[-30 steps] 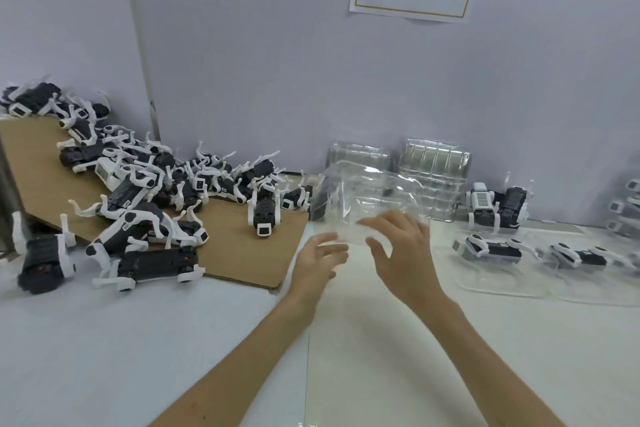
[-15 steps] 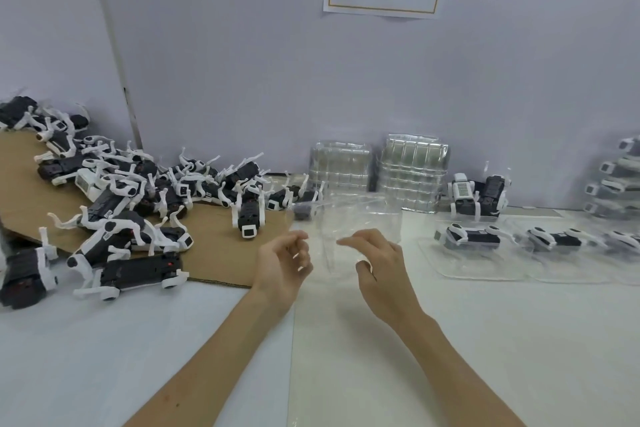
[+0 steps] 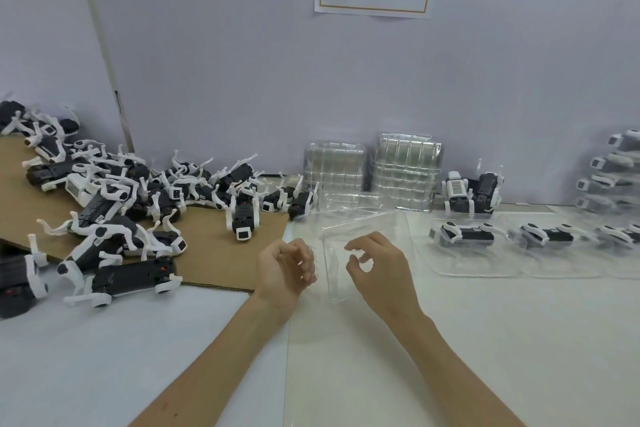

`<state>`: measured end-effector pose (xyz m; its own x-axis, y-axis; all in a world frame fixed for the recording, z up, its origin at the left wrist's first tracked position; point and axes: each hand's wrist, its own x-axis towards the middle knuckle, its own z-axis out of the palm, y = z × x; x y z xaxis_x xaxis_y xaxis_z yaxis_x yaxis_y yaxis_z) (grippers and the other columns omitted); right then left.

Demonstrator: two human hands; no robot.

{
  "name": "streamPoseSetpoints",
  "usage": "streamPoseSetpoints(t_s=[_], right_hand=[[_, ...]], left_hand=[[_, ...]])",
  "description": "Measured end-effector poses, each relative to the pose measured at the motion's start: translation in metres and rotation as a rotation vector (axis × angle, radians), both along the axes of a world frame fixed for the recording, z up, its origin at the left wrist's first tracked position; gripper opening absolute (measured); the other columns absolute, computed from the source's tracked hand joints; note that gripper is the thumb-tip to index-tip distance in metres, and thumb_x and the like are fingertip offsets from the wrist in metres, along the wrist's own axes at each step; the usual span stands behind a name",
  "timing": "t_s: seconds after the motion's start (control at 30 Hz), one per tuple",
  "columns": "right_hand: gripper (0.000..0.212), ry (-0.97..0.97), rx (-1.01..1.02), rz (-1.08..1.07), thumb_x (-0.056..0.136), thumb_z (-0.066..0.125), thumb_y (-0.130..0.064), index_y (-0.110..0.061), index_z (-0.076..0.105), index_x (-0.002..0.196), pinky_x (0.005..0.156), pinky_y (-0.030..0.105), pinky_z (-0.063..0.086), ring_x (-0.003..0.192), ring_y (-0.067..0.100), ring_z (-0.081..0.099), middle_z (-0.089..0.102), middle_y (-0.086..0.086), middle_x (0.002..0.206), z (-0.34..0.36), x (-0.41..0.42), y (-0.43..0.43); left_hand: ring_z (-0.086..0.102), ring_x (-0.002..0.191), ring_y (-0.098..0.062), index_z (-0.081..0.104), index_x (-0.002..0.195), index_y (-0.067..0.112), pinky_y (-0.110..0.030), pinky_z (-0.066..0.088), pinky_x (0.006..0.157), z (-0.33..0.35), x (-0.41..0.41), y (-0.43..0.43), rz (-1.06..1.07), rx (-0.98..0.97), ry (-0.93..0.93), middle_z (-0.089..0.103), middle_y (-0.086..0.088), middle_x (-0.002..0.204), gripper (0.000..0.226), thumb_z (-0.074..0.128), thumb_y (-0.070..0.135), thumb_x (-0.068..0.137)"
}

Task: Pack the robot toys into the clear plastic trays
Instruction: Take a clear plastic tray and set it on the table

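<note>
Clear tray (image 3: 367, 230) now lowered to the middle of the tabletop (image 3: 485, 340); my left hand (image 3: 285, 267) pinches its rim, right hand (image 3: 379, 269) grip indeterminate; ready for loading.

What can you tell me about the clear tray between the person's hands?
The clear tray is thin, see-through moulded plastic with rounded corners and a sunken pocket. It is empty, low over the white table, beside the cardboard sheet. The left hand grips its left edge; the right hand curls over the middle, grip unclear.
</note>
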<state>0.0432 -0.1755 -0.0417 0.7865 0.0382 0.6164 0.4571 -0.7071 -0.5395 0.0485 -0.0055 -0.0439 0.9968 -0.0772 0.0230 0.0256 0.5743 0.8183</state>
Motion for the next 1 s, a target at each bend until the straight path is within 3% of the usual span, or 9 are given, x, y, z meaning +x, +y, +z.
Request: streamPoseSetpoints(t_s=[0.3,0.43,0.5,0.6,0.67,0.73,0.8,0.9,1.0], right_hand=[[0.034,-0.005,0.088,-0.047,0.08,0.076,-0.013,-0.022,0.066,0.112,0.068,0.004,0.039,0.083,0.007,0.062,0.056,-0.011,0.112,-0.002,0.005,-0.004],[0.037,0.081,0.158,-0.102,0.082,0.076,-0.026,-0.025,0.062,0.116,0.07,0.008,0.038,0.082,0.008,0.061,0.063,-0.009,0.097,-0.005,0.009,-0.004],[0.037,0.116,0.172,-0.096,0.082,0.074,-0.024,-0.025,0.062,0.116,0.073,0.015,0.041,0.083,0.009,0.061,0.065,-0.007,0.087,-0.006,0.009,-0.004],[0.035,0.058,0.187,-0.101,0.079,0.074,-0.017,-0.025,0.063,0.111,0.074,0.013,0.04,0.078,-0.004,0.058,0.061,-0.012,0.08,-0.006,0.007,-0.004],[0.035,0.022,0.175,-0.131,0.077,0.075,-0.018,-0.026,0.064,0.109,0.083,0.024,0.043,0.075,-0.009,0.056,0.06,-0.015,0.077,-0.005,0.009,-0.006],[0.033,0.011,0.09,-0.182,0.078,0.075,-0.024,-0.029,0.063,0.108,0.09,0.031,0.038,0.074,-0.003,0.057,0.062,-0.014,0.077,-0.005,0.011,-0.008],[0.033,0.014,0.038,-0.204,0.078,0.075,-0.031,-0.032,0.062,0.109,0.089,0.027,0.028,0.077,0.003,0.059,0.064,-0.014,0.079,-0.005,0.012,-0.01],[0.038,-0.001,0.048,-0.131,0.08,0.076,-0.034,-0.034,0.061,0.115,0.088,0.02,0.022,0.079,-0.002,0.059,0.065,-0.016,0.083,-0.003,0.011,-0.01],[0.048,-0.015,0.023,-0.031,0.083,0.072,-0.03,-0.034,0.058,0.129,0.096,0.014,0.019,0.083,-0.004,0.06,0.066,-0.017,0.095,-0.001,0.008,-0.009]], left_hand=[[0.041,0.05,-0.02,0.05,0.051,0.009,-0.028,0.037,0.053,-0.002,0.001,-0.001,-0.026,0.075,-0.051,0.043,-0.007,0.058,0.02,0.039,0.016,0.066],[0.036,0.05,-0.022,0.045,0.049,0.008,-0.027,0.037,0.053,-0.001,-0.001,-0.004,-0.052,0.104,-0.064,0.037,-0.009,0.057,0.018,0.035,0.014,0.063],[0.033,0.052,-0.022,0.045,0.049,0.007,-0.028,0.034,0.054,-0.002,-0.002,-0.005,-0.059,0.128,-0.076,0.036,-0.009,0.057,0.016,0.036,0.013,0.061],[0.036,0.053,-0.021,0.047,0.051,0.007,-0.027,0.035,0.053,-0.002,-0.002,-0.006,-0.079,0.156,-0.106,0.039,-0.008,0.057,0.013,0.044,0.019,0.053],[0.041,0.054,-0.02,0.052,0.054,0.01,-0.026,0.039,0.053,-0.002,-0.001,-0.005,-0.094,0.156,-0.109,0.044,-0.007,0.059,0.011,0.049,0.021,0.055],[0.044,0.056,-0.019,0.054,0.058,0.013,-0.025,0.042,0.053,-0.002,0.0,-0.004,-0.1,0.121,-0.081,0.047,-0.007,0.061,0.009,0.053,0.021,0.056],[0.045,0.057,-0.019,0.052,0.063,0.012,-0.025,0.042,0.053,-0.001,0.001,-0.003,-0.095,0.079,-0.045,0.048,-0.008,0.063,0.017,0.06,0.022,0.051],[0.044,0.056,-0.018,0.051,0.069,0.013,-0.025,0.041,0.051,0.001,0.002,-0.002,-0.012,0.036,-0.009,0.048,-0.006,0.061,0.023,0.063,0.021,0.051],[0.045,0.054,-0.016,0.052,0.081,0.013,-0.024,0.04,0.051,0.003,0.006,0.003,0.126,-0.046,0.036,0.05,-0.003,0.06,0.008,0.055,0.008,0.075]])
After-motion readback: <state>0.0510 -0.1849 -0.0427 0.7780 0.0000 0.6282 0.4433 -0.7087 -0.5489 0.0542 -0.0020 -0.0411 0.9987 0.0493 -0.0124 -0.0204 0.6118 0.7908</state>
